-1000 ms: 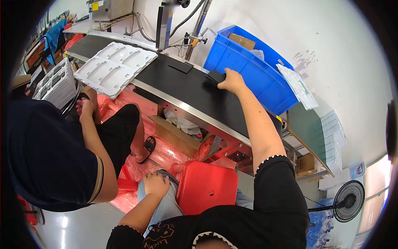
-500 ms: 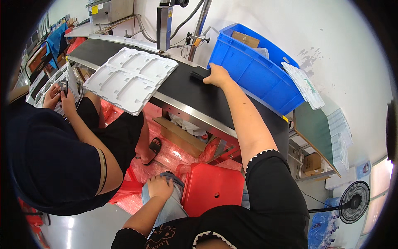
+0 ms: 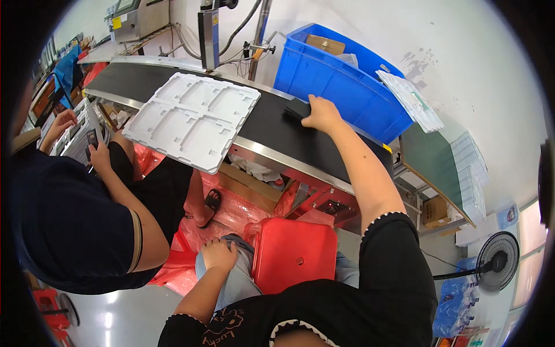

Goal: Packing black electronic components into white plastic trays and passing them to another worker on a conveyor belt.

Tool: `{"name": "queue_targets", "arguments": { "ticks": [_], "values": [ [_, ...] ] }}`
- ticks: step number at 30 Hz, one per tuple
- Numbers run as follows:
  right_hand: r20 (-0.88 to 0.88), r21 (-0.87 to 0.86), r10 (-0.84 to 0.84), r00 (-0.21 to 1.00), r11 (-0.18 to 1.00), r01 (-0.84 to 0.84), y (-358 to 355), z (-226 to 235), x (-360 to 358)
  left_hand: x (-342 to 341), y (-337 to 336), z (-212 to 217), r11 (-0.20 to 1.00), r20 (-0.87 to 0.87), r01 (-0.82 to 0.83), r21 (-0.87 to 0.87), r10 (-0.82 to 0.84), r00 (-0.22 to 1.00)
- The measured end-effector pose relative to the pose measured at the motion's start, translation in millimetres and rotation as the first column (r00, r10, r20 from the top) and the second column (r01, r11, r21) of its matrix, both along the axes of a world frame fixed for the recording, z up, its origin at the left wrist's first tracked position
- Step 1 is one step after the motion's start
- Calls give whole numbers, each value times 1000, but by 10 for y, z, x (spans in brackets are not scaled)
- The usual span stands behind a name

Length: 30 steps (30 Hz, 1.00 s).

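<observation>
My right hand (image 3: 324, 114) reaches out over the black conveyor belt (image 3: 324, 144). Its thumb and fingers are closed on the near end of a flat black rectangular piece (image 3: 297, 109), low over the belt or resting on it. Whether this is one piece or a small stack I cannot tell. On my thigh, beside the red stool, lies my left hand (image 3: 218, 254), fingers stretched out and holding nothing. A white moulded tray (image 3: 193, 118) with several shallow compartments sits across the belt to the left, its near corner jutting past the metal edge.
Behind my right hand stands a blue crate (image 3: 341, 81) with a carton inside and white trays (image 3: 411, 101) at its right end. A co-worker (image 3: 75, 214) sits at left, holding a small dark device (image 3: 92, 139). A red stool (image 3: 295, 254) is before me; a fan (image 3: 497, 263) stands right.
My right hand and the black piece have moved rightward along the crate. The white tray has travelled right with the belt. One of the co-worker's hands has come away from the small device.
</observation>
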State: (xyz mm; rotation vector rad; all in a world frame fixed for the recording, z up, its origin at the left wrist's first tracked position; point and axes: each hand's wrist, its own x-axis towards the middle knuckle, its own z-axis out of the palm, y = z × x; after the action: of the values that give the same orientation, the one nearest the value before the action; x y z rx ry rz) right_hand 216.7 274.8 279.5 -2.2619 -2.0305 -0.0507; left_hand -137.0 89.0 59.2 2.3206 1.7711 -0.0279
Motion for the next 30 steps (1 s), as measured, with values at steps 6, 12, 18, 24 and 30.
{"name": "queue_targets", "arguments": {
  "ticks": [6,12,18,24,30],
  "values": [
    [65,254,30,997,966,-46,-1349,12,601,27,-27,47,998,-13,51,-39,-52,999],
    [-101,267,-368,924,885,381,-2600,337,1362,83,-63,99,995,41,67,75,-70,997],
    [-51,279,-650,758,720,635,-2803,49,2753,336,-22,169,992,34,87,96,-90,995],
    [-25,228,-767,641,620,751,-2263,-270,3495,517,0,152,990,-7,114,78,-114,993],
    [-115,169,-785,609,589,790,-1935,-457,4001,587,36,233,989,-61,138,44,-136,989]
  ]
}}
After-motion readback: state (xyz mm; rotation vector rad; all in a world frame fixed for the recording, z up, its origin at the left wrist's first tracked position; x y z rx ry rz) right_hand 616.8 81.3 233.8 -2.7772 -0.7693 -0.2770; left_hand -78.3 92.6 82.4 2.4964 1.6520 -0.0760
